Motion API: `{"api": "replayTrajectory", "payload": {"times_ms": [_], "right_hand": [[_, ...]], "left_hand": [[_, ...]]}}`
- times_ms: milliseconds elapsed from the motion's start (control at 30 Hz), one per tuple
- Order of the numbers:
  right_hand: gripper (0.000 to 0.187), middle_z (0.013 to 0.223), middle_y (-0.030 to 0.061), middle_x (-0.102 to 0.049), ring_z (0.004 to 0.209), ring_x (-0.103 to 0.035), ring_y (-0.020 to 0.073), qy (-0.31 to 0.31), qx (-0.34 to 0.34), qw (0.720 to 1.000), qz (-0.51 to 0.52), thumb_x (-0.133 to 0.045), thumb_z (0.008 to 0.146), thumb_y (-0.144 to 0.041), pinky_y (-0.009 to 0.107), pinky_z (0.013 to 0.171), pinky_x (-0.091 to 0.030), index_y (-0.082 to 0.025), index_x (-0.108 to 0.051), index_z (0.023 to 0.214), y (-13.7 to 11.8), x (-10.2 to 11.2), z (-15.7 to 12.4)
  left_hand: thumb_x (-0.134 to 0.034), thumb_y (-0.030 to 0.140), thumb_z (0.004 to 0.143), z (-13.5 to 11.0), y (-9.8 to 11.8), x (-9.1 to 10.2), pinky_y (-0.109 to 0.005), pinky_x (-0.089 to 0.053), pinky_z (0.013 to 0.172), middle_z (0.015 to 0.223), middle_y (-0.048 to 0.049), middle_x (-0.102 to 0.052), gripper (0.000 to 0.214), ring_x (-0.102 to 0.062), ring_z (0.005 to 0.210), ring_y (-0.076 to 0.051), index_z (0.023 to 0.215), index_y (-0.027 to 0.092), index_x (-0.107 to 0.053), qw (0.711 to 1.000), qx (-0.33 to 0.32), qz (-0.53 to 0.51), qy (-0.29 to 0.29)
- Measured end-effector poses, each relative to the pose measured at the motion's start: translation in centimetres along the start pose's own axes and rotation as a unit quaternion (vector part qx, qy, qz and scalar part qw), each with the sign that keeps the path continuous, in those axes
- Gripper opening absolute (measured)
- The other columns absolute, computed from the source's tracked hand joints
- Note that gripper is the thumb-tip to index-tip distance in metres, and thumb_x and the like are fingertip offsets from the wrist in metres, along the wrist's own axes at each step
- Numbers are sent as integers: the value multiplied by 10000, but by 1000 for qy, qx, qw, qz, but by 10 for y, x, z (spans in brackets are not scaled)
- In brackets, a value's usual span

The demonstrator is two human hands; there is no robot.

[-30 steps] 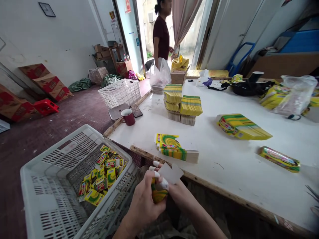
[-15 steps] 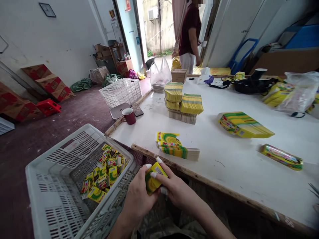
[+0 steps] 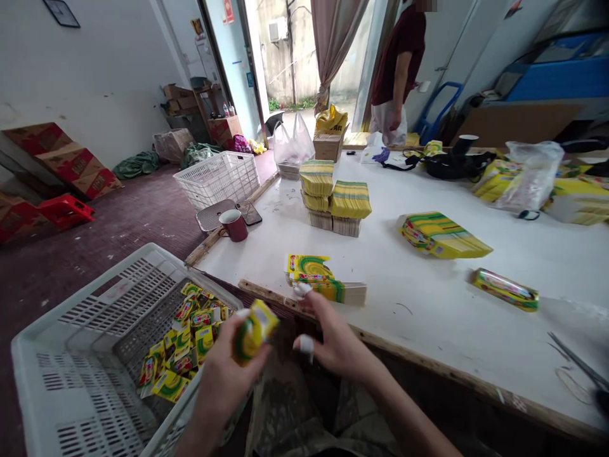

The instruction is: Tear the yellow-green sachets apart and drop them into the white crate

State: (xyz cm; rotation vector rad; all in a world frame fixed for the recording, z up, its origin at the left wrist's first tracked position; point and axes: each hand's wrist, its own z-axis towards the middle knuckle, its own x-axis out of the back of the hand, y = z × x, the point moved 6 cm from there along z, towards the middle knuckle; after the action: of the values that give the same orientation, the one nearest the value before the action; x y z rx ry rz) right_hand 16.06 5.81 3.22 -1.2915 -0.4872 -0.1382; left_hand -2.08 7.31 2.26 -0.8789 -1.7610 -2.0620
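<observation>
My left hand (image 3: 223, 377) is closed round a small folded yellow-and-green box (image 3: 252, 330), held over the near rim of the white crate (image 3: 71, 355). Several folded boxes (image 3: 183, 346) of the same kind lie inside that crate. My right hand (image 3: 328, 333) reaches toward the fanned pile of flat box blanks (image 3: 323, 282) at the table's front edge. Its taped fingers are apart, a fingertip touches the pile, and nothing is in it.
The white table (image 3: 428, 298) carries taller blank stacks (image 3: 335, 197), a slanted stack (image 3: 440, 235), a wrapped roll (image 3: 507, 289), plastic bags (image 3: 528, 174) and a maroon mug (image 3: 234, 224). Another person (image 3: 397, 70) stands by the doorway. A second white basket (image 3: 219, 178) sits on the floor.
Both hands were folding the box together; now the left hand carries it left toward the crate, and the right hand has let go and reached up to the blank pile.
</observation>
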Motion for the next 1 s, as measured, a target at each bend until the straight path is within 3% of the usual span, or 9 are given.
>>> {"api": "replayTrajectory", "payload": {"times_ms": [100,200,367,567,633,733,833,900,1000], "right_hand": [[476,1191,131,-566,1114,-523,240,153,-46,979,-123,-574,839,-251,402,981,-444,-147,-410,1273,18,46,15],[456,1141,154,-603,1050,-517,284,198,-110,938,-263,-486,830,-112,448,923,-454,-96,-431,1282,39,75,29],[490,1071,184,-610,960,-516,303,157,-125,931,-305,-394,733,24,484,879,-442,-63,-510,1201,59,75,42],[481,1024,106,-570,936,-513,242,206,-116,934,-267,-449,722,-14,402,830,-450,-148,-413,1183,41,73,33],[470,906,33,-554,799,-529,181,215,-103,951,-196,-502,752,-87,319,730,-467,-192,-356,1187,25,60,25],[493,784,-34,-498,637,-476,127,155,-76,982,79,-578,738,-175,244,574,-411,-234,-357,1176,1,19,12],[556,858,-20,-512,719,-495,124,65,-86,952,288,-653,695,-236,245,619,-396,-244,-392,1186,-16,-26,1],[598,873,-18,-512,765,-486,135,44,-88,946,309,-703,656,-286,260,662,-383,-241,-434,1188,-20,-42,-4],[604,790,-42,-476,712,-421,123,46,-114,952,280,-756,591,-287,249,631,-338,-218,-503,1135,-13,-45,-5]], "left_hand": [[-687,615,646,0,-30,58,-516,-436,947,1239,-190,-490,877,-498,1125,-379,1305,114,-396,964,45,147,218],[-652,708,601,-2,-55,84,-576,-411,947,1262,-248,-455,1034,-483,1121,-435,1333,38,-360,939,88,176,283],[-639,639,692,-4,-68,36,-527,-447,933,1259,-141,-502,778,-529,1082,-333,1273,170,-422,980,122,12,159],[-644,509,803,2,-25,-39,-400,-421,1014,1400,-133,-399,686,-404,1275,-265,1338,221,-324,960,27,-278,23],[-631,599,776,5,-3,-48,-390,-411,1028,1440,-133,-340,797,-350,1315,-279,1383,228,-273,917,-9,-397,35],[-595,715,721,12,25,-50,-391,-453,988,1351,-114,-448,807,-448,1232,-297,1333,238,-374,841,-22,-533,93],[-490,735,776,19,35,-46,-346,-545,801,990,-64,-601,598,-598,916,-247,1091,229,-542,773,32,-612,164],[-538,697,777,20,33,-40,-272,-543,734,788,-8,-537,494,-557,730,-169,898,217,-549,735,57,-639,220],[-631,745,655,17,22,-42,-246,-541,708,730,24,-476,570,-519,649,-141,823,214,-511,754,100,-606,231]]}}
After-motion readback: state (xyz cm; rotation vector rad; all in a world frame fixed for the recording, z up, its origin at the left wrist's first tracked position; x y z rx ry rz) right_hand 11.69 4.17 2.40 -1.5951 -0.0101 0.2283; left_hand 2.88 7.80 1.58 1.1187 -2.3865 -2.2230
